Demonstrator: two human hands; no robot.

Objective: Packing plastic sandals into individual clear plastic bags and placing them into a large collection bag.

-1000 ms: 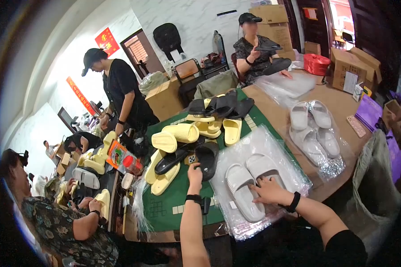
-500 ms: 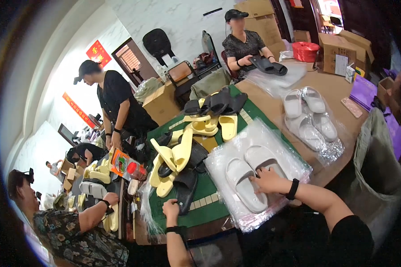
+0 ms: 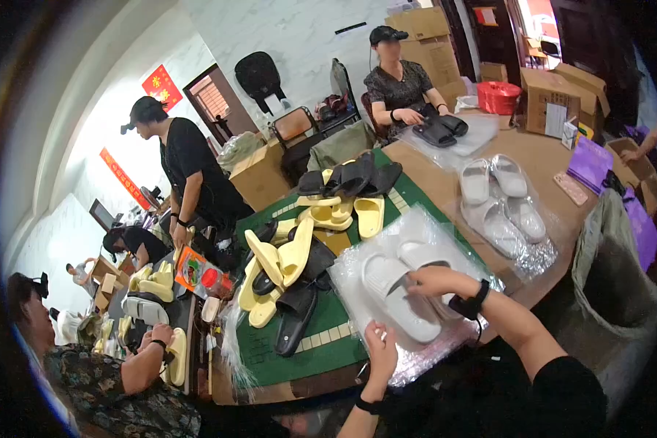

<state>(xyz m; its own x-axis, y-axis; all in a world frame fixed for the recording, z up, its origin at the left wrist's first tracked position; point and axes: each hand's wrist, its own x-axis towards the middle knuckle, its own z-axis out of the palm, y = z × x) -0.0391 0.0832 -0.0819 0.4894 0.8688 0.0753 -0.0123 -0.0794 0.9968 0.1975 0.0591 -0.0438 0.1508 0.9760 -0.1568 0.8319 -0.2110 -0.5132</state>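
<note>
A pair of light grey slide sandals [image 3: 387,271] lies on a stack of clear plastic bags [image 3: 358,292] at the table's near side. My right hand [image 3: 445,281] reaches over the pair, its fingers closed at the inner edge of the left slide and its wrist above the right one. The right slide is partly covered by that hand. Close to the heel of the left slide, my left hand [image 3: 381,354] hovers over the bags' near edge with its fingers curled. A small pale spot shows at its fingertips, too small to name.
Yellow slides [image 3: 296,255] and black slides [image 3: 297,314] are heaped on the green mat [image 3: 336,358]. More grey slides [image 3: 504,212] lie on plastic to the right. Across the table a person [image 3: 401,91] handles black slides [image 3: 438,131]. Other people work at left. A sack [image 3: 598,255] stands at right.
My left hand has moved right, from beside the black slide to the bags' near edge. My right hand has turned over the grey slides. The person opposite has lowered the black slides onto the plastic.
</note>
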